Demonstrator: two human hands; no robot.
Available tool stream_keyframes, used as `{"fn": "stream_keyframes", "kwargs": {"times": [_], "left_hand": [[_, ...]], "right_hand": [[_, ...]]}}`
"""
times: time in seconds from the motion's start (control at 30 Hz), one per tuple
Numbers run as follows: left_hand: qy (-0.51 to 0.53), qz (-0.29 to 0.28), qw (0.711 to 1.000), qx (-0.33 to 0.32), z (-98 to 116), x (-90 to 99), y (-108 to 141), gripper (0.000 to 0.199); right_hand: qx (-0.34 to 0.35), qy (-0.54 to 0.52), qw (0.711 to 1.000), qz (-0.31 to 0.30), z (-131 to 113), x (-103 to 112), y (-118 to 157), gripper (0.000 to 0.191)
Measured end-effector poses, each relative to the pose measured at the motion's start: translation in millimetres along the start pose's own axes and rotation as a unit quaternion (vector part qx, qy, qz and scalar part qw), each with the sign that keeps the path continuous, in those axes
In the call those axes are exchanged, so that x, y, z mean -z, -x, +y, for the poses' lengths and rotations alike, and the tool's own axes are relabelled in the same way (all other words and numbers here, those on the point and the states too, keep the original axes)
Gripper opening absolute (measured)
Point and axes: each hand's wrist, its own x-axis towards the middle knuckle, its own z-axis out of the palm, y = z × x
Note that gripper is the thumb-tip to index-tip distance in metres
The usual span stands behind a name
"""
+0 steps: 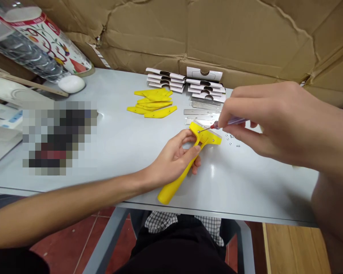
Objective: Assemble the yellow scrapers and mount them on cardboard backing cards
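A yellow scraper (175, 186) lies slanted near the table's front edge, its wide head pointing away from me. My left hand (180, 154) is wrapped round its neck, thumb on top. In my right hand (251, 118) is a screwdriver (216, 125) with a red and purplish handle. Its thin tip touches the screw at the left side of the scraper head. A clear strip runs along the head's far edge. Small screws and nuts (231, 144) are scattered right of the head. Metal blades (198, 112) lie just behind it.
Yellow plates (160, 111) are piled at the middle back. White folded packets (165, 83) stand in two rows against a cardboard wall (148, 34). Bottles (31, 49) and a white round object (71, 83) are at the back left, near a pixelated dark item (60, 139).
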Motion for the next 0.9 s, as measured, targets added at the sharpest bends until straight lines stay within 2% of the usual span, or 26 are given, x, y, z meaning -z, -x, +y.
{"fn": "stream_keyframes", "kwargs": {"times": [0.1,0.27,0.43,0.53,0.6,0.73,0.8,0.9], "left_hand": [[-0.003,-0.004,1.0,-0.004,0,0.3,0,0.024],[0.001,0.0,1.0,-0.006,1,-1.0,0,0.022],[-0.017,-0.003,1.0,-0.012,-3,-0.2,0,0.021],[-0.026,0.003,1.0,-0.014,-5,0.2,1,0.021],[-0.028,0.004,0.999,-0.021,-5,-0.1,1,0.023],[-0.036,0.003,0.999,-0.023,-5,-0.7,3,0.025],[-0.04,0.005,0.999,-0.022,-5,-0.6,4,0.023],[-0.048,0.002,0.998,-0.031,-4,0.0,4,0.023]], "right_hand": [[0.041,-0.023,0.998,-0.037,-2,4,-1,0.018],[0.026,-0.042,0.999,-0.023,1,6,4,0.025],[-0.006,0.024,0.998,0.055,1,-11,22,0.011],[-0.045,0.097,0.989,0.098,-3,-28,35,0.02],[-0.041,0.114,0.984,0.133,-7,-36,41,0.02],[-0.031,0.069,0.989,0.129,-9,-40,46,0.015],[-0.028,0.098,0.986,0.133,-5,-41,46,0.011],[-0.026,0.165,0.967,0.193,2,-46,45,0.034]]}}
